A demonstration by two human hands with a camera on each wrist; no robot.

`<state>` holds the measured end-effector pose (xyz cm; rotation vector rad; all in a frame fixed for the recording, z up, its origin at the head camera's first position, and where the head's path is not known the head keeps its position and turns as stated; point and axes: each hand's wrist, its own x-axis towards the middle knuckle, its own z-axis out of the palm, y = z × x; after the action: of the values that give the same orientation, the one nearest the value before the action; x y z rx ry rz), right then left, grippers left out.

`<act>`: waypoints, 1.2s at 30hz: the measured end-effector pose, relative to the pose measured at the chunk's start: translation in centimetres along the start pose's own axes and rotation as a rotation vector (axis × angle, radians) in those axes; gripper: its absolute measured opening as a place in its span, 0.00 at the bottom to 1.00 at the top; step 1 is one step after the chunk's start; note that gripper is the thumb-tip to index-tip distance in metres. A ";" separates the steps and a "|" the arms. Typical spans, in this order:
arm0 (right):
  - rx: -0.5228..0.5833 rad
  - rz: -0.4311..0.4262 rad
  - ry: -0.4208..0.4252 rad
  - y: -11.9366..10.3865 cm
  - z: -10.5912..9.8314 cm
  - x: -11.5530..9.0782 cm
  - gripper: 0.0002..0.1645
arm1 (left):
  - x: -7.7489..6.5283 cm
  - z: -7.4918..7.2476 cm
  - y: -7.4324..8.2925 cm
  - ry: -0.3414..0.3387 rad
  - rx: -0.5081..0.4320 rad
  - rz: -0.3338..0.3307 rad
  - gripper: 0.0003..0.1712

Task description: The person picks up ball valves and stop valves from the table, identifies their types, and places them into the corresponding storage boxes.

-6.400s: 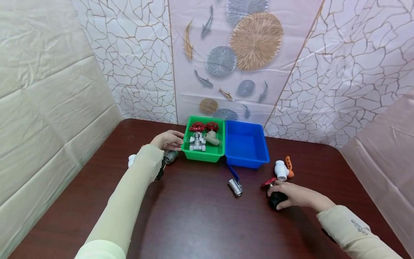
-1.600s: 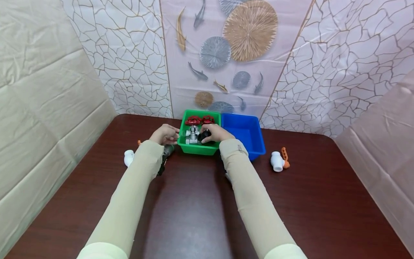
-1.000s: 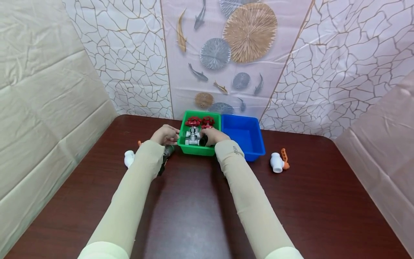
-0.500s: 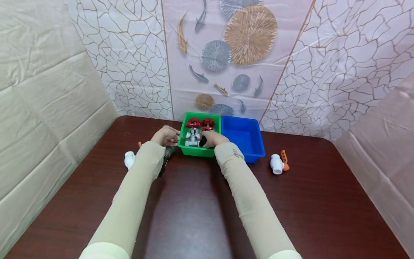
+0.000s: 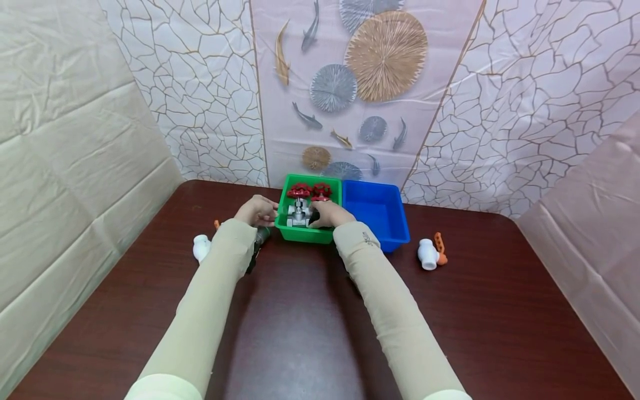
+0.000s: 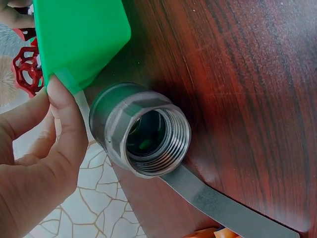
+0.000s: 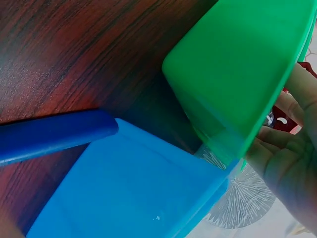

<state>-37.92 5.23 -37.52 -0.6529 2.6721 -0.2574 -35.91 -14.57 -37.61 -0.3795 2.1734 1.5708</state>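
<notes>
My left hand (image 5: 256, 211) is at the left side of the green tray (image 5: 306, 236), thumb and finger pinching its rim in the left wrist view. My right hand (image 5: 329, 214) reaches inside the tray, curled round a black valve (image 5: 314, 215) that it mostly hides. Beside the fingers stands a silver gate valve (image 5: 298, 215) with a red handwheel (image 5: 299, 190). Another red handwheel (image 5: 321, 190) shows behind the right hand. Near the left hand lies a metal ball valve (image 6: 143, 131), threaded opening toward the camera, with a long flat lever.
A blue tray (image 5: 382, 214) adjoins the green one. A blue valve lever (image 7: 59, 134) lies in front of it, its valve largely under the right forearm. White valves with orange handles lie at right (image 5: 428, 254) and left (image 5: 201, 247). Patterned cloth hangs behind the table.
Earlier my right hand gripped the black valve at the table's right; it has carried it left into the green tray. Over the last second it stays low there. My left hand has kept its place.
</notes>
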 end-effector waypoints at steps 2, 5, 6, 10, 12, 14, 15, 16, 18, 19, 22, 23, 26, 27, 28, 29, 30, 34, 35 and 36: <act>-0.014 0.000 0.020 -0.1 -0.1 -0.1 0.31 | 0.0 0.1 0.1 0.001 -0.002 0.003 0.23; -0.034 0.005 0.050 -0.3 -0.2 -0.3 0.30 | 0.0 0.1 0.1 -0.005 0.001 0.013 0.23; -0.035 0.011 0.059 -0.3 -0.2 -0.3 0.29 | 0.0 0.1 0.1 -0.005 0.000 0.015 0.23; -0.024 0.030 0.095 -0.5 -0.2 -0.7 0.27 | 0.0 0.2 0.1 -0.003 0.002 0.014 0.24; -0.013 0.036 0.117 -0.6 -0.1 -0.7 0.26 | 0.0 0.2 0.1 0.000 -0.001 0.011 0.24; -0.009 0.039 0.138 -0.6 0.0 -0.8 0.25 | -0.1 0.2 0.1 0.002 0.002 0.013 0.24; -0.005 0.043 0.146 -0.6 0.0 -0.8 0.25 | -0.1 0.3 0.1 0.002 0.001 0.014 0.25; -0.004 0.046 0.152 -0.6 0.1 -0.9 0.25 | -0.2 0.3 0.1 0.001 0.000 0.015 0.25; -0.006 0.052 0.162 -0.6 0.1 -1.0 0.24 | -0.2 0.4 0.2 0.003 -0.002 0.015 0.25; -0.012 0.053 0.165 -0.7 0.0 -1.0 0.24 | -0.3 0.4 0.2 0.003 -0.001 0.015 0.25; -0.020 0.051 0.169 -0.7 0.0 -1.2 0.22 | -0.4 0.5 0.2 0.007 -0.003 0.006 0.24; -0.022 0.049 0.170 -0.7 -0.1 -1.3 0.22 | -0.4 0.5 0.3 0.006 -0.003 0.003 0.24; -0.017 0.047 0.162 -0.7 -0.2 -1.4 0.22 | -0.4 0.4 0.3 0.004 -0.003 -0.014 0.25; -0.013 0.047 0.158 -0.7 -0.2 -1.5 0.22 | -0.3 0.3 0.3 0.002 -0.001 -0.020 0.26; -0.012 0.047 0.155 -0.7 -0.2 -1.6 0.23 | -0.3 0.3 0.3 0.002 -0.001 -0.027 0.26; -0.011 0.047 0.153 -0.7 -0.2 -1.7 0.23 | -0.3 0.2 0.3 0.000 0.001 -0.033 0.27; -0.013 0.045 0.152 -0.6 -0.2 -1.7 0.23 | -0.2 0.2 0.3 0.002 0.003 -0.039 0.27; -0.034 0.023 0.168 -0.3 -0.3 -2.0 0.21 | -0.1 0.1 0.4 0.009 0.011 -0.049 0.27; -0.031 0.019 0.173 -0.3 -0.4 -2.2 0.21 | -0.1 0.1 0.4 0.013 0.012 -0.050 0.27; -0.028 0.013 0.177 -0.3 -0.4 -2.3 0.20 | -0.1 0.2 0.4 0.015 0.012 -0.051 0.27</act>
<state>-36.08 6.11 -36.33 -0.6489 2.8530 -0.2868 -35.99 -14.28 -37.23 -0.4405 2.1658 1.5323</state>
